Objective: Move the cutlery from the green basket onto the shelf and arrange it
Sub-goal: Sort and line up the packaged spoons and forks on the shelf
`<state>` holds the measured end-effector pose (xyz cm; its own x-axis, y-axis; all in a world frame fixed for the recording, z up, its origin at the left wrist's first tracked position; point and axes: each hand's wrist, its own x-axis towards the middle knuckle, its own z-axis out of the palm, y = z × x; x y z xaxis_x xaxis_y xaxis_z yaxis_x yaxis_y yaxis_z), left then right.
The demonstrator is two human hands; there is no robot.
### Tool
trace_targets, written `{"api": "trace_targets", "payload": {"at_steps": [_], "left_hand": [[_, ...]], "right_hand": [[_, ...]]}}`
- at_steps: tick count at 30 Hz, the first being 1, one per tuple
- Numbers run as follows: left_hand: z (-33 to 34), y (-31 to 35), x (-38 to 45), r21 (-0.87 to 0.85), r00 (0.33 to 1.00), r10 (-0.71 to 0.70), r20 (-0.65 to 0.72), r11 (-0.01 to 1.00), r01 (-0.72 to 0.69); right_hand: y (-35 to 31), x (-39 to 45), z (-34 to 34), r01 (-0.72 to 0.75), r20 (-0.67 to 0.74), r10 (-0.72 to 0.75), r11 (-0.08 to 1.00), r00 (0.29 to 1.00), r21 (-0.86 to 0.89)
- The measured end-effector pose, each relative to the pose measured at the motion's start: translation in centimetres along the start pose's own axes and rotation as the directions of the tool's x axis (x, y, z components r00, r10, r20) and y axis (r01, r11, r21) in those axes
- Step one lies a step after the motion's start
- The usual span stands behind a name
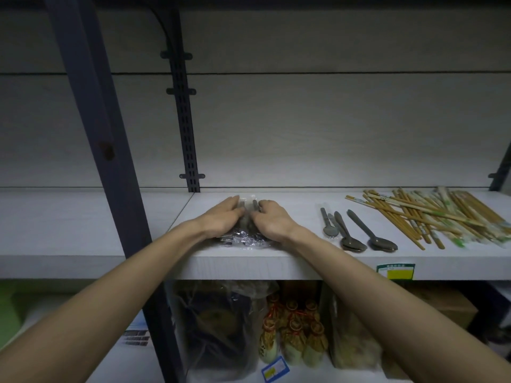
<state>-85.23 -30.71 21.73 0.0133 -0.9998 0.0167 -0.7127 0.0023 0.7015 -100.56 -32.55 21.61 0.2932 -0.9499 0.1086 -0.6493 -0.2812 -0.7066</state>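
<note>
A pile of dark cutlery in clear plastic wrappers (244, 236) lies on the white shelf (293, 265) near its front edge. My left hand (221, 218) rests on the pile's left side with its fingers laid forward over the wrappers. My right hand (272, 218) is on the pile's right side, its fingers curled round the wrapped handles. To the right lie three dark metal spoons (356, 232), handles pointing back. Further right sits a heap of wrapped wooden chopsticks (431, 214). The green basket is out of view.
A dark metal upright (116, 161) crosses the shelf to the left of my arms. A slotted rail (186, 123) runs up the back wall. Below the shelf stand bagged goods (221, 327), small bottles (296, 333) and a cardboard box (448, 305). A price label (396, 271) hangs on the shelf edge.
</note>
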Motion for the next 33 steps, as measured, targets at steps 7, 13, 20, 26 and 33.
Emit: {"api": "trace_targets", "payload": {"at_steps": [7, 13, 20, 26, 33], "left_hand": [[-0.7, -0.3, -0.8, -0.211, 0.99, -0.069, -0.125, 0.977, 0.041], [-0.6, 0.4, -1.3, -0.095, 0.997, -0.07, -0.038, 0.993, 0.066], [-1.7, 0.2, -2.1, -0.263, 0.988, -0.095, -0.125, 0.963, 0.059], [-0.9, 0.8, -2.8, -0.089, 0.997, 0.002, -0.074, 0.996, -0.009], [-1.7, 0.1, -2.7, -0.274, 0.991, -0.077, -0.109, 0.961, 0.045]], "right_hand": [[-0.3, -0.5, -1.3, -0.062, 0.002, 0.063, 0.99, 0.998, 0.13], [-0.2, -1.5, 0.6, 0.022, -0.006, -0.023, 0.992, 1.0, -0.123], [-0.6, -1.4, -0.2, -0.026, -0.031, 0.024, 0.996, 0.999, -0.08], [-1.3, -1.5, 1.2, -0.057, -0.1, 0.05, 0.996, 0.994, -0.068], [-1.8, -1.4, 0.3, -0.042, -0.089, 0.042, 0.999, 0.995, 0.003]]}}
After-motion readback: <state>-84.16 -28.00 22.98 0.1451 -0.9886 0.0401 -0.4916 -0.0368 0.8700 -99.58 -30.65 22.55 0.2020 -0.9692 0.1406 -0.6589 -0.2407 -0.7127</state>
